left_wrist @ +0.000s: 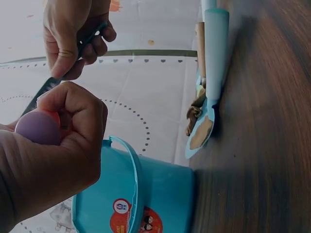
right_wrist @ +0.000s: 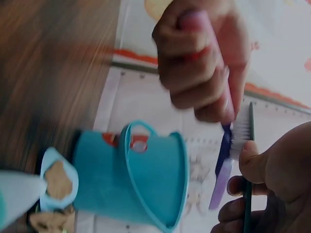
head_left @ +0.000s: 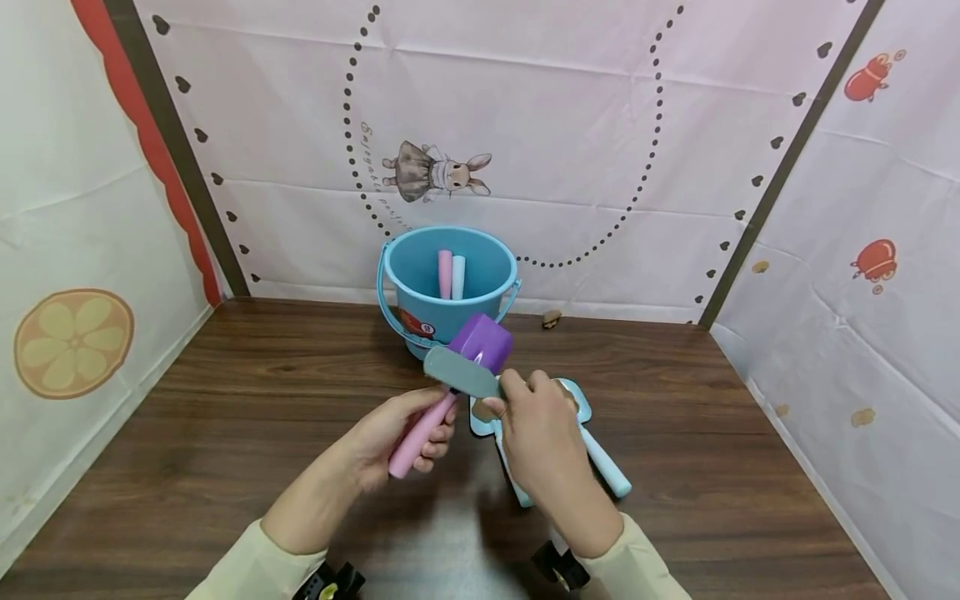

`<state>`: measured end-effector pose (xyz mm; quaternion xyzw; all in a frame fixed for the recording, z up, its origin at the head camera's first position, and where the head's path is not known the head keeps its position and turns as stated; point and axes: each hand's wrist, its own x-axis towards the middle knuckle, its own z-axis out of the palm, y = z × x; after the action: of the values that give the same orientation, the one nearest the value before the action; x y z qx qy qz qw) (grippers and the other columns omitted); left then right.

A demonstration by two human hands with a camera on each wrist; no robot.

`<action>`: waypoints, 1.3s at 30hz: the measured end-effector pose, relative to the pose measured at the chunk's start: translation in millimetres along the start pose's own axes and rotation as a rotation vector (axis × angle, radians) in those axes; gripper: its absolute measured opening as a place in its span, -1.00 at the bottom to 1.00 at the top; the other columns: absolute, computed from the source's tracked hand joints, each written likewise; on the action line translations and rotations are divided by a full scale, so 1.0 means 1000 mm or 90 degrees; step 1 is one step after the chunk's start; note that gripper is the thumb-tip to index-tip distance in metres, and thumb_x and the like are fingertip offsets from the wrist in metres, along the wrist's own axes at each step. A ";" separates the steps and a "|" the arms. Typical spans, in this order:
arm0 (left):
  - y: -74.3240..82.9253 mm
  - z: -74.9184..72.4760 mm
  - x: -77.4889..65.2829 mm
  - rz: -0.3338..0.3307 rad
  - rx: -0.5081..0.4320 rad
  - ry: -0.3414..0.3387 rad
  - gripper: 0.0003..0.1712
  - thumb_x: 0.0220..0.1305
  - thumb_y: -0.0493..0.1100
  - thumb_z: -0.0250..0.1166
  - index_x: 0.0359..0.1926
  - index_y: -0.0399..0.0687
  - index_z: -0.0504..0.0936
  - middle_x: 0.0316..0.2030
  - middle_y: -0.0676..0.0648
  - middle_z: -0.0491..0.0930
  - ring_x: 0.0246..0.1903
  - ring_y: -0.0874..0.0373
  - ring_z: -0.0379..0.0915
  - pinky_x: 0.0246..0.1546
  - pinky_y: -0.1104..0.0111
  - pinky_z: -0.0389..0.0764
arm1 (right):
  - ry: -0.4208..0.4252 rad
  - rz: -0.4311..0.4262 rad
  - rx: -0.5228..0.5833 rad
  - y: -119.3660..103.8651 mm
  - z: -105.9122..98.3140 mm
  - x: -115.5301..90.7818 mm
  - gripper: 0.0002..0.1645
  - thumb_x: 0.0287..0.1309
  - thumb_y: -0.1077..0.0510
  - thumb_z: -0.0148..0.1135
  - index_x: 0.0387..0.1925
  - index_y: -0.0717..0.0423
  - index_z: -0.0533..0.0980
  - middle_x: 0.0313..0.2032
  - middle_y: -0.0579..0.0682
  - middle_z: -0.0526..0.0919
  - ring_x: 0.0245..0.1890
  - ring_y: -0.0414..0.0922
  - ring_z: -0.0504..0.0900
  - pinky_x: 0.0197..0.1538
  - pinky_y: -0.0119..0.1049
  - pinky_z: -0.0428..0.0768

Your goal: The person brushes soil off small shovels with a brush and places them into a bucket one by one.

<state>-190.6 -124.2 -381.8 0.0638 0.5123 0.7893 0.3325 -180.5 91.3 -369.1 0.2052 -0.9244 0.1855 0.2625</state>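
My left hand [head_left: 386, 433] grips the pink handle of a toy shovel [head_left: 422, 435], whose purple head [head_left: 483, 340] points up and away. Between the fingers and thumb of my right hand [head_left: 543, 442] is a brush [head_left: 463, 372] with a flat grey-green back. In the right wrist view its white bristles [right_wrist: 240, 138] lie against the shovel's neck, where the handle meets the purple head. Seen from the left wrist, the end of the pink handle [left_wrist: 39, 127] sticks out of my left fist.
Behind the hands stands a blue bucket [head_left: 408, 292] with a pink handle [head_left: 445, 273] and a pale blue handle [head_left: 458, 279] inside. Two light blue toy tools [head_left: 606, 462] lie under my right hand, brown material on their heads. A small brown piece [head_left: 551, 319] lies near the back wall.
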 end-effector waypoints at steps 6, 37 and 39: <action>0.001 0.002 0.001 -0.008 0.069 0.010 -0.56 0.53 0.17 0.04 -0.22 -0.14 0.43 -0.54 0.05 0.35 -0.61 0.30 0.30 -0.63 0.52 0.39 | 0.045 0.114 -0.025 0.027 -0.004 0.010 -0.64 0.39 -0.13 0.14 -0.32 0.07 0.39 -0.54 0.02 0.30 -0.60 -0.04 0.32 -0.53 -0.16 0.34; 0.003 0.003 -0.002 -0.022 0.058 0.009 -0.54 0.49 0.21 0.07 -0.21 -0.13 0.45 -0.50 0.04 0.37 -0.58 0.27 0.31 -0.60 0.50 0.40 | 0.035 0.162 -0.024 0.044 -0.018 0.015 -0.61 0.48 -0.10 0.06 -0.30 0.15 0.40 -0.50 0.07 0.29 -0.59 -0.01 0.29 -0.52 -0.16 0.30; 0.003 0.003 -0.002 -0.024 0.054 0.008 -0.54 0.49 0.21 0.07 -0.21 -0.12 0.46 -0.50 0.04 0.37 -0.57 0.27 0.32 -0.59 0.50 0.40 | 0.039 0.162 -0.023 0.044 -0.018 0.015 -0.62 0.47 -0.10 0.07 -0.30 0.15 0.41 -0.50 0.07 0.29 -0.58 -0.01 0.30 -0.52 -0.16 0.31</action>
<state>-189.0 -123.5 -377.4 0.0630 0.5488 0.7606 0.3412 -206.0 132.8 -356.6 0.0760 -0.9377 0.2069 0.2686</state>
